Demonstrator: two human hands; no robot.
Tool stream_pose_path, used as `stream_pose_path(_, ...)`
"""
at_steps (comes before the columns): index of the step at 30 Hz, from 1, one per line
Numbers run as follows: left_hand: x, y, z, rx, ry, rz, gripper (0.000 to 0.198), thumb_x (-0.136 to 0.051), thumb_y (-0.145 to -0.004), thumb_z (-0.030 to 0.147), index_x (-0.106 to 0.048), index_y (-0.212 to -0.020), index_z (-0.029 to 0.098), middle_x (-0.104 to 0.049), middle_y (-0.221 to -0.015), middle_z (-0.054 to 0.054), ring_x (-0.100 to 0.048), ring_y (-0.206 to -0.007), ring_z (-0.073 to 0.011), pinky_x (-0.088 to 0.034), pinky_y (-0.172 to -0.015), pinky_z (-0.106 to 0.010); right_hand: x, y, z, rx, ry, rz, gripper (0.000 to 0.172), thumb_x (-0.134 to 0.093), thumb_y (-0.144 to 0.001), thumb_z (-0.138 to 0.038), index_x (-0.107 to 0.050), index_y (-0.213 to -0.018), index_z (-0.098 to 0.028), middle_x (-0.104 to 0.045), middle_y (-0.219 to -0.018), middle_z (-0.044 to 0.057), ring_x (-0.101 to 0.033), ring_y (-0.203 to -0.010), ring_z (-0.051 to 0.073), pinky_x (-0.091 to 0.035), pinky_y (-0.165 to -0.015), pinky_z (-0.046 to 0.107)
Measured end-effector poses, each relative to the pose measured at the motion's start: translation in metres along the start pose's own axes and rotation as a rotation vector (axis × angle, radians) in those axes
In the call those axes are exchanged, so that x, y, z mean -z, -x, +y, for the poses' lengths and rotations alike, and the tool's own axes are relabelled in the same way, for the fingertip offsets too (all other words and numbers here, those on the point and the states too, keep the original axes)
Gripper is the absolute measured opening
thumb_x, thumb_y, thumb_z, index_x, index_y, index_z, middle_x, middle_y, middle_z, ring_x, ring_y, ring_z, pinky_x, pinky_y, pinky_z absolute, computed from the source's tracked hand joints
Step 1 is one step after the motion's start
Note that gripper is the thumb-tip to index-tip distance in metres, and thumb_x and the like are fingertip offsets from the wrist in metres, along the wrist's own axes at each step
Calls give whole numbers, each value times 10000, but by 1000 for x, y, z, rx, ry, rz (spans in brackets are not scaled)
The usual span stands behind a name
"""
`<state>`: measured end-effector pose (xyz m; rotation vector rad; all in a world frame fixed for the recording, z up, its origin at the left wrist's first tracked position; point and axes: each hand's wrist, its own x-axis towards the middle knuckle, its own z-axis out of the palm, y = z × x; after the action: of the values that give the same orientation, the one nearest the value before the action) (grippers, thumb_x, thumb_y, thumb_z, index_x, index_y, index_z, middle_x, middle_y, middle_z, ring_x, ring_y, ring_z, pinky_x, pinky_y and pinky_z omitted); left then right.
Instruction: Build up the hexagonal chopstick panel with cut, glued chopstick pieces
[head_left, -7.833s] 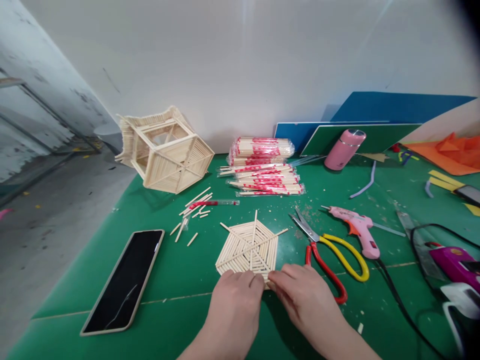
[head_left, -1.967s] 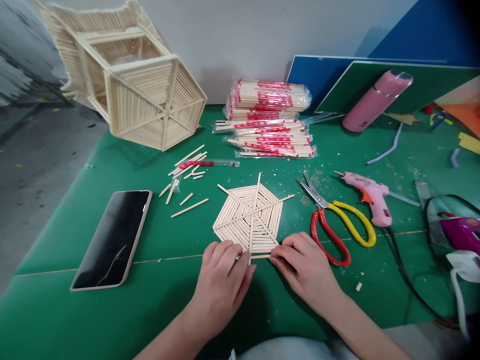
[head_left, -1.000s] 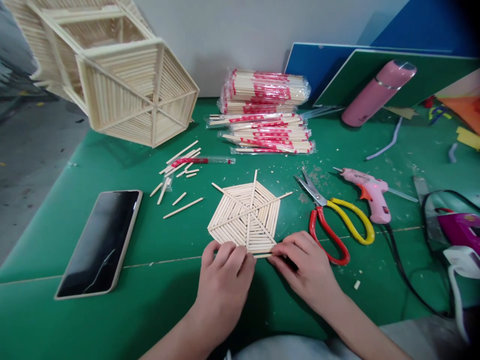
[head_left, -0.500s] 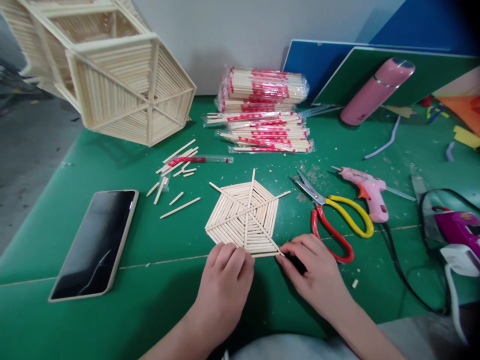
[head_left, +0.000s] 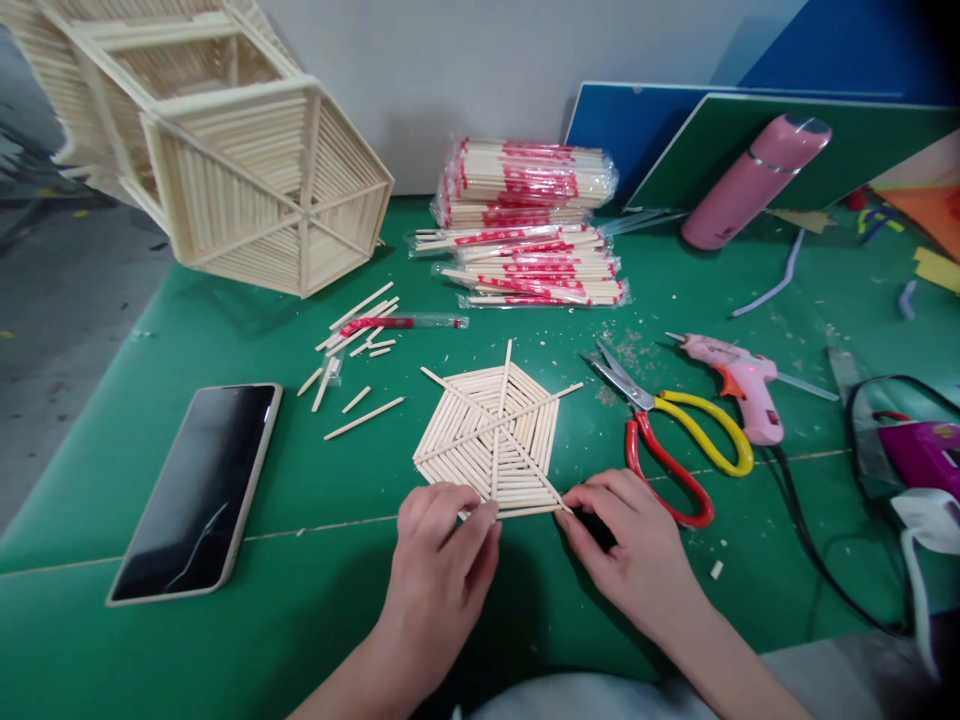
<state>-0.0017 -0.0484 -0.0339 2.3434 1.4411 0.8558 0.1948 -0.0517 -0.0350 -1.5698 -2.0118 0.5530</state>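
A hexagonal web of pale wooden sticks [head_left: 489, 437] lies flat on the green table, crossed by longer sticks that meet at its centre. At its near left edge, my left hand [head_left: 442, 560] has its fingers closed on the end of the stick along the front edge. My right hand [head_left: 626, 545] pinches the near right corner, where the front stick [head_left: 529, 512] meets a long crossing stick, between thumb and forefinger. The fingers of my left hand partly cover the front stick's left end.
Scissors [head_left: 643, 400] and a pink glue gun [head_left: 739, 380] with a cord lie to the right. A phone [head_left: 199, 490] and cut sticks [head_left: 364, 418] are left. Behind stand wrapped chopsticks [head_left: 525, 220], a pink bottle [head_left: 757, 183] and a large stick structure [head_left: 277, 190].
My left hand has shifted slightly left and its fingers have rearranged, showing more of the front edge. My right hand keeps its pinch at the corner. The whole view has shifted slightly.
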Motion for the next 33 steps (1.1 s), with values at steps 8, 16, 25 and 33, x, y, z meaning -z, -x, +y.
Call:
stream_pose_path(8,1,4,3,-205,-188,-57,139,-476,-811,98,-588,-892,116,-589,-845,-50,-487,-859,-197,-402,-839,-397,-1,0,0,1,5,8,92,-531,-782,-222,-615,-796,-189,-562,-729,36,-515,-686,157,-430,-617,296)
stream_pose_path(16,-3,12,2,-239,-282,-123,174,-512,-783,90,-579,-942,82,-562,-920,-80,-463,-908,-238,-406,-842,-424,0,0,-1,-5,0,3,85,-531,-774,-200,-609,-793,-172,-556,-736,44,-503,-691,159,-427,-618,305)
stream_pose_path(25,-3,10,5,-231,-283,-106,158,-503,-784,85,-582,-920,79,-561,-904,-79,-468,-897,-233,-419,-828,-413,0,2,4,55,-40,27,112,-532,-782,-177,-635,-824,-179,-555,-721,42,-512,-685,153,-444,-610,299)
stream_pose_path(33,-5,10,5,-236,-278,-81,160,-475,-815,112,-581,-932,87,-579,-916,-76,-491,-911,-221,-410,-861,-400,2,5,8,124,22,17,162,-517,-798,-188,-655,-884,-186,-556,-718,44,-509,-667,149,-441,-592,293)
